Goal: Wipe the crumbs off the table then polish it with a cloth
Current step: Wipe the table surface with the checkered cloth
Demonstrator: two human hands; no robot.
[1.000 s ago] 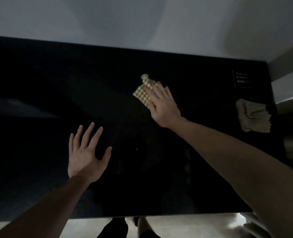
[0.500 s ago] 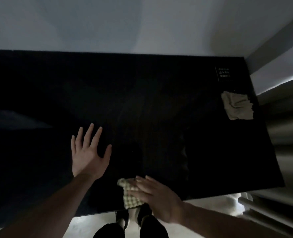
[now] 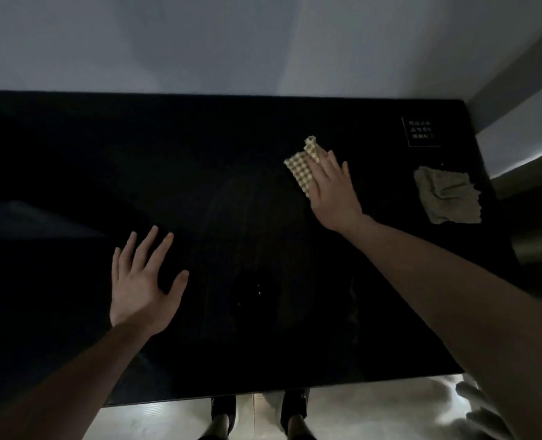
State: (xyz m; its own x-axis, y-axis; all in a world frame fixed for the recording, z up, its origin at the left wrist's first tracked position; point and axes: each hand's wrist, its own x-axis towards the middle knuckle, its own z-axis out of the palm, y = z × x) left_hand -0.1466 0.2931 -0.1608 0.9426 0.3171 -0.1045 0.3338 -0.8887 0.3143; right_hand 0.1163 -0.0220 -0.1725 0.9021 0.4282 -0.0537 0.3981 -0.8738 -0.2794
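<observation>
Half a second ago our right hand was down at the near edge of the table, over the waffle-textured yellow cloth just in front of our shoes. Now that hand and cloth are far out on the right half of the dark tabletop, close to where they were a second ago. The right arm is stretched long across the surface. The hand lies flat on top of the cloth, fingers straight and close together, pressing it down rather than pinching it; the cloth's left part and one upturned corner show beyond the fingertips.

Our left hand has hardly shifted in all three moments. It rests palm down on the near-left part of the table, fingers spread and thumb held wide, gripping nothing.

Counting what we see: two hands, one table, and two cloths. The second is a crumpled beige cloth lying near the right edge, well apart from the right hand and untouched. Beyond it, in the far right corner, sits one small dark card with white print, too small for us to read. A few pale crumbs dot the glossy surface between our two arms, nearer the front edge. Two shoes show below the table's near edge.
</observation>
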